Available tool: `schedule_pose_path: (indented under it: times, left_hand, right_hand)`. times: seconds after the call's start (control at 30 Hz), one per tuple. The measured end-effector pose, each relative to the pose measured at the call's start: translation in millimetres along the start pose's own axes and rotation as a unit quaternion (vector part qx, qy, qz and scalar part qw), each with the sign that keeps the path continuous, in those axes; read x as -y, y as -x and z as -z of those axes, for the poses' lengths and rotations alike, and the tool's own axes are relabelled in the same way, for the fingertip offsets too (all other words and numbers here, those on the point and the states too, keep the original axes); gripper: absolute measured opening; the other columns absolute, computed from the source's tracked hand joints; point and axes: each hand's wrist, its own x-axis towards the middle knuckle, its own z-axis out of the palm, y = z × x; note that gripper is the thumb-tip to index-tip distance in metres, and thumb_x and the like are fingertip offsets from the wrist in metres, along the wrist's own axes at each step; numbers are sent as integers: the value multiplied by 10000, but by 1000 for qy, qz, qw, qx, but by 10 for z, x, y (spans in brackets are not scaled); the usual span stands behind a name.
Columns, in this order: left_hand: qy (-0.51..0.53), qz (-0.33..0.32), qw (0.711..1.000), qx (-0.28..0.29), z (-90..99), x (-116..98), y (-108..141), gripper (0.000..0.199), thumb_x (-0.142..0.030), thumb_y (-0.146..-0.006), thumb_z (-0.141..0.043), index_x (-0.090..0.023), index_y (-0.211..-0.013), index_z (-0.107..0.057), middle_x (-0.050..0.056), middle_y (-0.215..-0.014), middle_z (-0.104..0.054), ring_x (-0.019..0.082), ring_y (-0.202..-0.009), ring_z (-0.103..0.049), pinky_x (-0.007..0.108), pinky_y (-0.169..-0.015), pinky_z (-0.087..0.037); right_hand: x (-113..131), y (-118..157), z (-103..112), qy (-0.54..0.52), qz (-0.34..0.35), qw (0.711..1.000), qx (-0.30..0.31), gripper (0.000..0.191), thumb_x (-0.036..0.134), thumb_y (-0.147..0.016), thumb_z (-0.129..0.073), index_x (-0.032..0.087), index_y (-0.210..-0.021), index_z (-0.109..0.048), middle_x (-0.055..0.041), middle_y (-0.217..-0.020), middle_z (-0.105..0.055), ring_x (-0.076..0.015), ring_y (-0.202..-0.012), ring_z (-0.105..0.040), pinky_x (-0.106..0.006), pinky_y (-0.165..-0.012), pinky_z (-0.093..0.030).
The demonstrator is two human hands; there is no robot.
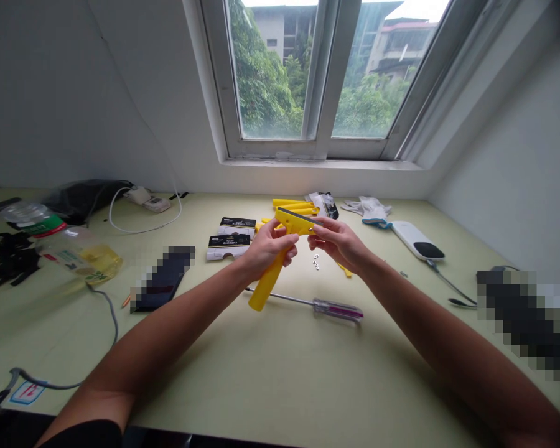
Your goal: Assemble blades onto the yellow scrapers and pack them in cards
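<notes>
A yellow scraper-like tool [271, 280] is held above the table, its handle slanting down to the left and a dark strip along its wide head. My left hand [269, 249] is closed around the part where handle and head meet. The fingers of my right hand [335, 239] pinch the right end of the head, near a small screw or hole. Below the tool, a screwdriver [336, 310] with a clear and purple handle lies on the table. Several small metal nuts [316, 262] sit just beyond it. More yellow pieces [298, 205] lie behind my hands.
Two black-and-white packages [228, 247] and a dark phone [165, 280] lie left of centre. Farther left are a bottle [70, 249] and cables. White gloves [368, 209] and a white device [417, 241] are at the back right. The table [280, 379] ends at a window wall.
</notes>
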Motion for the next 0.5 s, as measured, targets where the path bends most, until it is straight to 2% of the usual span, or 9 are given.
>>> schedule_pose_path:
  times: [0.1, 0.17, 0.2, 0.23, 0.3, 0.37, 0.43, 0.5]
  left_hand:
    - [-11, -7, 999, -33, 51, -13, -33, 364, -236, -736, -724, -174, -1002, -484, -20, -799, -535, 50, -493, -497, 198, -422, -389]
    - [-10, -16, 998, -55, 121, -20, -71, 381, -233, -714, -737, -171, -993, -485, -11, -821, -547, 47, -494, -502, 199, -428, -395]
    - [-7, -21, 998, -65, 164, -22, -92, 390, -229, -704, -742, -171, -992, -486, -9, -828, -552, 46, -497, -506, 199, -433, -398]
    - [-3, -25, 997, -74, 207, -23, -113, 397, -221, -693, -746, -170, -990, -487, -8, -830, -555, 45, -498, -508, 197, -437, -400]
    - [7, -27, 996, -90, 282, -27, -150, 401, -197, -675, -747, -169, -980, -487, -10, -820, -554, 42, -497, -508, 191, -439, -400]
    - [16, -24, 994, -101, 325, -36, -173, 396, -176, -664, -743, -166, -966, -487, -10, -817, -552, 37, -493, -502, 181, -435, -391]
    - [22, -18, 994, -108, 333, -58, -180, 382, -167, -662, -738, -166, -950, -487, -10, -811, -550, 32, -489, -495, 171, -428, -378]
    - [25, -13, 993, -118, 319, -90, -175, 362, -161, -661, -733, -169, -923, -485, -20, -781, -538, 28, -476, -481, 164, -419, -364]
  right_hand:
    - [141, 5, 122, 112, -10, 994, -17, 411, 503, -857, -576, 218, -1149, -620, -66, -969, -642, -175, -796, -618, -330, -707, -500]
    - [277, 44, 201, 287, -6, 957, -48, 424, 547, -850, -557, 200, -1079, -641, -80, -948, -654, -195, -795, -620, -328, -683, -490]
    - [345, 76, 222, 381, -14, 923, -39, 417, 563, -834, -566, 198, -1013, -658, -79, -918, -662, -200, -777, -619, -321, -664, -480]
    - [403, 115, 223, 462, -36, 886, 0, 415, 578, -812, -581, 203, -966, -670, -76, -898, -672, -204, -764, -620, -314, -649, -470]
    - [468, 203, 160, 564, -105, 809, 129, 445, 596, -742, -635, 221, -976, -686, -67, -908, -691, -219, -771, -629, -301, -622, -453]
    - [445, 279, 22, 621, -165, 729, 236, 530, 575, -646, -704, 221, -1041, -688, -72, -945, -698, -246, -798, -636, -293, -587, -435]
    - [354, 320, -142, 664, -201, 660, 287, 541, 539, -562, -744, 195, -978, -715, -83, -902, -699, -261, -770, -631, -289, -541, -405]
    - [257, 330, -275, 682, -222, 620, 318, 454, 499, -533, -748, 183, -860, -733, -81, -832, -693, -246, -700, -619, -281, -496, -376]
